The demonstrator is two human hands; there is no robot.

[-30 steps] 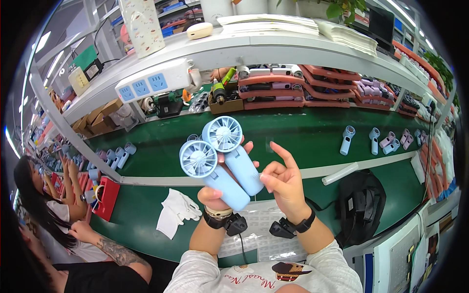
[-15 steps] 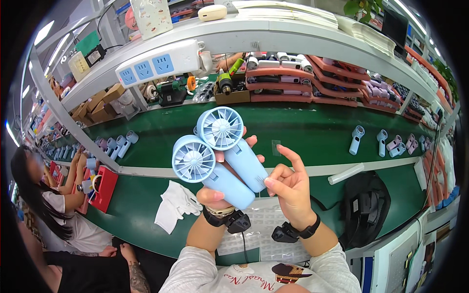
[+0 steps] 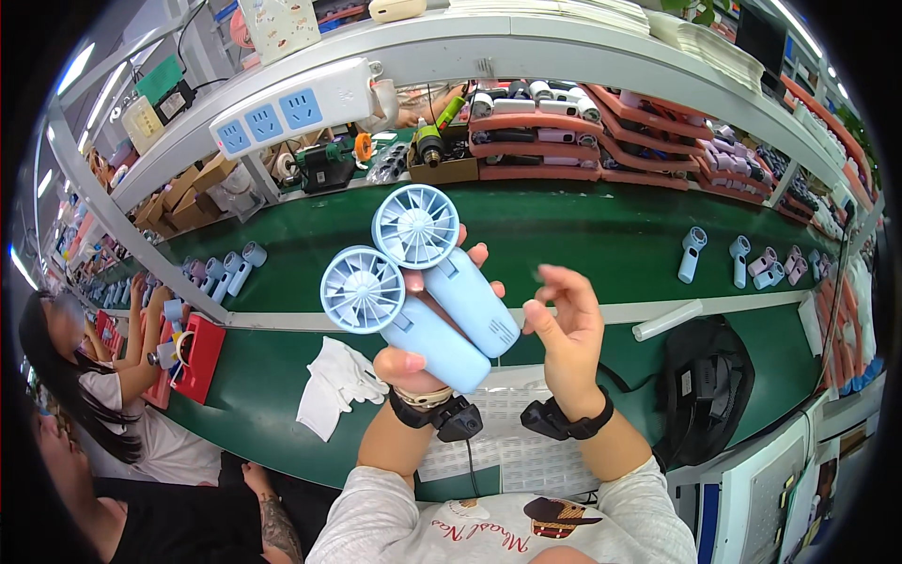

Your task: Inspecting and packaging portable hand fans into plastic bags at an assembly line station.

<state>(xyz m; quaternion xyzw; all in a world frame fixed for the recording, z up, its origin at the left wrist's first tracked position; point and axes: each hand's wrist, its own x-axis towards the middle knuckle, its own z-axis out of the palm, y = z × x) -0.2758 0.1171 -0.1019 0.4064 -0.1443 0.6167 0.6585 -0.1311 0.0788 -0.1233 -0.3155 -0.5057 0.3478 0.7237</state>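
My left hand [image 3: 413, 367] is closed around two light blue handheld fans held side by side, thumb on the near one and fingertips showing past the far one. The upper fan [image 3: 470, 299] and the lower fan [image 3: 437, 348] both have round, spoked heads tilted up to the left. Their handles slant down to the right. Just right of the handle ends is my right hand [image 3: 573, 329], thumb and index finger apart. Its index fingertip is blurred; whether a bit of clear film clings there I cannot make out. Both wrists wear black straps with small devices.
White gloves [image 3: 340, 385] lie left of my arms, printed sheets [image 3: 540, 442] beneath them. To the right are a black bag [image 3: 705, 390] and a white roll [image 3: 667, 321]. More fans [image 3: 691, 256] stand along the green bench [image 3: 583, 230]. Two people sit at the left.
Both fans have shifted slightly up and left with my left hand. My right index finger has curled; the clear film seen at its tip before no longer shows plainly.
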